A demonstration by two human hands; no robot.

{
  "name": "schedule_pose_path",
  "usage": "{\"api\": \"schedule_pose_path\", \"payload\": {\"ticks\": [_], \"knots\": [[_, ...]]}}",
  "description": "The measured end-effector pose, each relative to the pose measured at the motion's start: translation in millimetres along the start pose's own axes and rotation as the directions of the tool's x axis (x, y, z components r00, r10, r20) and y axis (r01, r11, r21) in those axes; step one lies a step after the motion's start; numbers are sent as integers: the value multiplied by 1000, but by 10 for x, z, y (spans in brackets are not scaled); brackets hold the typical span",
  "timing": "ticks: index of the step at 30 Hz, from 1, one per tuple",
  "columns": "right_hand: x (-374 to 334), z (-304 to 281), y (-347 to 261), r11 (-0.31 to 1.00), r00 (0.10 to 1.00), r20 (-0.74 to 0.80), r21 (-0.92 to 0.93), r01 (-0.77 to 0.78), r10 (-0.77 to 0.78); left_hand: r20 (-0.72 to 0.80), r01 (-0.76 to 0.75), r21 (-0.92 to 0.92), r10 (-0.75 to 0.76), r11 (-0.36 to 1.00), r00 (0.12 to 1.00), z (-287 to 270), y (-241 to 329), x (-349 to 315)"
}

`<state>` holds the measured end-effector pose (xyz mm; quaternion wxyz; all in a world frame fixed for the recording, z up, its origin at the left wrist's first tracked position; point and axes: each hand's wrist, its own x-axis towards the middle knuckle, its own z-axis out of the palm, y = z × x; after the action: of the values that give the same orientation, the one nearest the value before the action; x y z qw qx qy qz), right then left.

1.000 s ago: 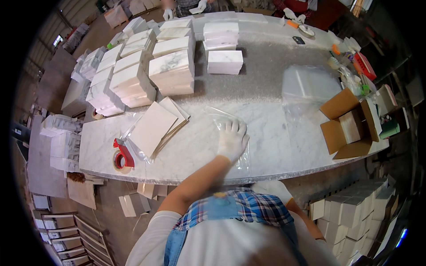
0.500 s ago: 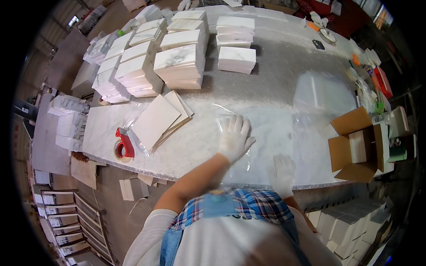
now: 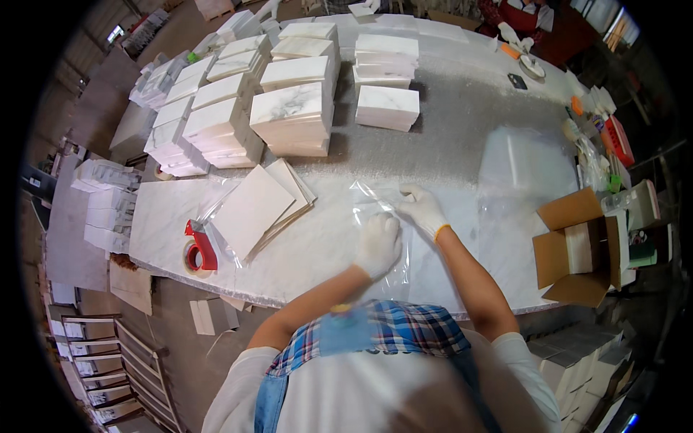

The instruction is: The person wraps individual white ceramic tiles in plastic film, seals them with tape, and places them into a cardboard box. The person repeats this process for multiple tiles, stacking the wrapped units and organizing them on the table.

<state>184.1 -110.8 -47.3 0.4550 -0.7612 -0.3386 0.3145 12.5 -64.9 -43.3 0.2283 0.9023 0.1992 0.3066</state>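
Observation:
A clear plastic bag (image 3: 375,206) lies flat on the marble table (image 3: 166,216) in front of me. My left hand (image 3: 377,244), in a white glove, presses down on the bag's near part with fingers spread. My right hand (image 3: 421,207), also gloved, pinches the bag's far edge. To the left of the bag a few square white tiles (image 3: 260,208) lie fanned out, partly inside another clear bag.
A red tape dispenser (image 3: 198,249) sits at the table's near left edge. Stacks of marble tiles (image 3: 292,115) fill the far left. An open cardboard box (image 3: 581,245) stands at the right, with a pile of clear bags (image 3: 523,162) beyond. Another person's gloved hands (image 3: 516,36) work at the far end.
My right hand has come up from the table's near edge onto the bag's far edge. My left hand stays pressed on the bag.

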Motion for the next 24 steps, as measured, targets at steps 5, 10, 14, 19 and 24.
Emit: {"api": "schedule_pose_path", "payload": {"ticks": [5, 10, 14, 19, 24], "knots": [[-11, -158, -248, 833, 987, 80, 530, -161, 140, 30, 37, -55, -36, 998, 999, -51, -57, 38], [33, -145, -99, 863, 993, 12, 492, -112, 122, 157, -47, 19, 43, 999, 987, -41, -83, 77], [179, -127, 26, 923, 998, -27, 383, -34, 48, 179, -129, 95, 111, 987, 978, -147, 31, 176], [322, -224, -132, 919, 995, 28, 381, -104, 101, 228, -123, 151, 87, 981, 970, -238, 108, 262], [308, -303, -197, 829, 999, 41, 558, -36, 15, 152, -93, 143, 71, 985, 986, -231, 123, 295]]}}
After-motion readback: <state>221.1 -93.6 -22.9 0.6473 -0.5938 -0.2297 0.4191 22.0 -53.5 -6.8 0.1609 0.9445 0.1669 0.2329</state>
